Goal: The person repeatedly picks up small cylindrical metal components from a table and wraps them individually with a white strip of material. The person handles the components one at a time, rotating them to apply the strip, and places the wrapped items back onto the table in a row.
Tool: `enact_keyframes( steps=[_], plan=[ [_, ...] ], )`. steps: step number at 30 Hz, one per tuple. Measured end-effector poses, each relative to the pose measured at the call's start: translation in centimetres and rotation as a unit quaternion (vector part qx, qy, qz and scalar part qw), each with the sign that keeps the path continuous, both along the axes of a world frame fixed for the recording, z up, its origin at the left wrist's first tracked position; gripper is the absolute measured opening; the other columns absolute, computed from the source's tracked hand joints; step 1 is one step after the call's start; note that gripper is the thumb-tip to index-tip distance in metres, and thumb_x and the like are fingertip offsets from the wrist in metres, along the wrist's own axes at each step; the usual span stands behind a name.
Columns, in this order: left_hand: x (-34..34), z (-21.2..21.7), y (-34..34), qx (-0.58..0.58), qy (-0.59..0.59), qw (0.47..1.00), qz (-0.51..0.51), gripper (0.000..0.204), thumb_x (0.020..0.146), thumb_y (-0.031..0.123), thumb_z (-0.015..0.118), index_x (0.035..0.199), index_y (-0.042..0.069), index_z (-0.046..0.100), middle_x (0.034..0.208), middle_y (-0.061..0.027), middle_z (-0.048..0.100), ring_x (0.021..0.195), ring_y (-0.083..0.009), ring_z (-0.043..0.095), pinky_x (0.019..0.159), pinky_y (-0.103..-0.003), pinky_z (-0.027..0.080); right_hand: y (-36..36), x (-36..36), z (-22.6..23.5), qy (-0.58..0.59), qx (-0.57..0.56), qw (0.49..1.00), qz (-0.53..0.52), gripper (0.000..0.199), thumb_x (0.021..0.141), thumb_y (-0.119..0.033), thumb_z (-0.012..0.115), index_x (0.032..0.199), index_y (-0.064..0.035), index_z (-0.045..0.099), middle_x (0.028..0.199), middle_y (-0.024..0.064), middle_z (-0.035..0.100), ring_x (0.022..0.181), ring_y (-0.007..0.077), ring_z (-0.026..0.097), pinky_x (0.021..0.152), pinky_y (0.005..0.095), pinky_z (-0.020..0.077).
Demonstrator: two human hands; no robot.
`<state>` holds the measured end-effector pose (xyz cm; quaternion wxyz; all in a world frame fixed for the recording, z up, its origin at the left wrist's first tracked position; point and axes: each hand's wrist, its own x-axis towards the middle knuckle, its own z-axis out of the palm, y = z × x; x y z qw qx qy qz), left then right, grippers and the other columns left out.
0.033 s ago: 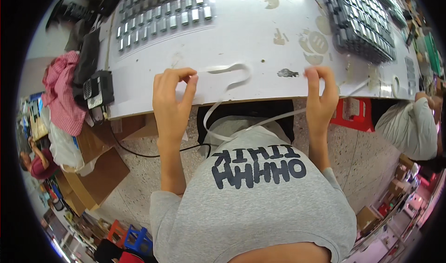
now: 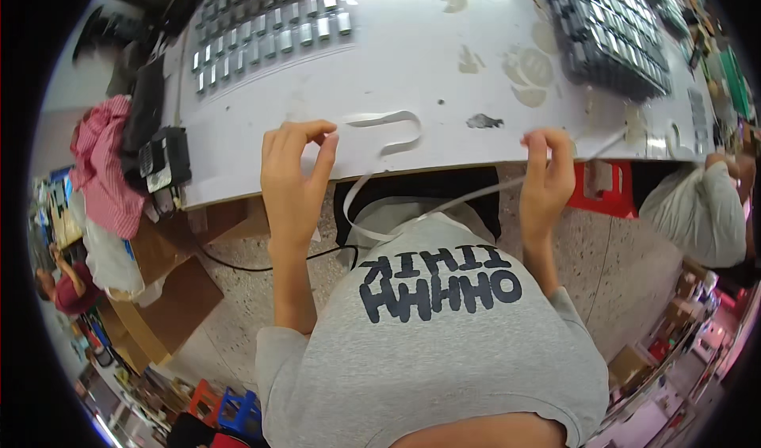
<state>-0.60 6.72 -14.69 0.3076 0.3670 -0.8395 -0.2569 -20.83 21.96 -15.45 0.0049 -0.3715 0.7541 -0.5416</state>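
A narrow, flat white strip (image 2: 403,117) loops over the near part of the table and hangs over its edge towards my lap. My left hand (image 2: 293,183) is above the front edge, thumb and forefinger drawn together at one end of the strip. To the right, my right hand (image 2: 547,175) is closed with its fingers curled and the thumb near the forefinger. Another stretch of strip (image 2: 476,198) rises from my lap, passes at the right hand and goes on over the table. Whether those fingers grip it is hidden.
Clear trays of metal-cased parts (image 2: 273,40) lie at the far left of the white table (image 2: 380,60); more trays (image 2: 610,36) are stacked at the far right. A black device (image 2: 165,159) sits at the left edge. Beyond a red stool (image 2: 598,186), another person's arm (image 2: 697,210) shows.
The table and the trays have shifted slightly left and up in view. Both hands keep nearly the same pose, and the strip's loop has moved slightly left.
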Motion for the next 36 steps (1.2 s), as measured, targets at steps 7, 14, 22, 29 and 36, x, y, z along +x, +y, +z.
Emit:
enact_keyframes(
  steps=[7,14,22,29,36],
  plan=[
    [2.5,0.7,4.1,0.334,0.028,0.934,-0.123,0.011,0.082,0.009,0.054,0.080,-0.001,0.056,0.066,-0.0047,0.052,0.059,-0.0094,0.048,0.055,-0.022,0.038,8.9,2.2,-9.5,-0.034,0.094,0.960,-0.263,0.024,0.084,-0.011,0.052,0.104,-0.0006,0.044,0.096,0.0063,0.046,0.085,0.0137,0.045,0.078,0.0247,0.0373],
    [5.0,-4.9,8.2,0.426,-0.162,0.881,-0.130,0.028,0.090,0.022,0.043,0.093,-0.003,0.055,0.076,-0.0077,0.059,0.068,-0.0120,0.055,0.060,-0.022,0.042,8.3,3.5,-12.1,-0.499,-0.036,0.866,-0.028,0.054,0.086,-0.024,0.053,0.126,0.0025,0.029,0.115,0.0168,0.049,0.107,0.0209,0.048,0.091,0.0298,0.0387],
    [1.9,-7.0,12.0,0.643,0.163,0.713,-0.229,0.062,0.081,0.048,0.051,0.118,0.000,0.039,0.108,-0.0158,0.052,0.070,-0.0140,0.055,0.062,-0.024,0.044,9.8,3.8,-6.8,-0.831,-0.247,0.488,0.100,0.051,0.090,-0.048,0.027,0.078,-0.0053,0.053,0.053,0.0017,0.042,0.053,0.0148,0.044,0.056,0.0246,0.0405],
    [1.9,-8.6,11.5,0.660,0.151,0.701,-0.225,0.020,0.089,0.016,0.045,0.097,-0.002,0.050,0.085,-0.0089,0.057,0.067,-0.0102,0.051,0.063,-0.020,0.042,9.2,3.0,-10.4,-0.807,-0.347,0.430,0.209,0.045,0.090,-0.046,0.030,0.066,-0.0088,0.042,0.044,-0.0045,0.022,0.042,0.0085,0.023,0.045,0.0227,0.0253],
    [-0.1,-11.3,9.2,0.654,0.174,0.730,-0.095,0.019,0.089,0.016,0.046,0.098,0.000,0.051,0.077,-0.0013,0.053,0.069,-0.0079,0.051,0.065,-0.019,0.043,5.5,2.3,-14.3,-0.805,-0.352,0.447,0.167,0.044,0.089,-0.046,0.033,0.070,-0.0086,0.045,0.045,-0.0042,0.021,0.041,0.0088,0.021,0.045,0.0233,0.0240]
  ],
)
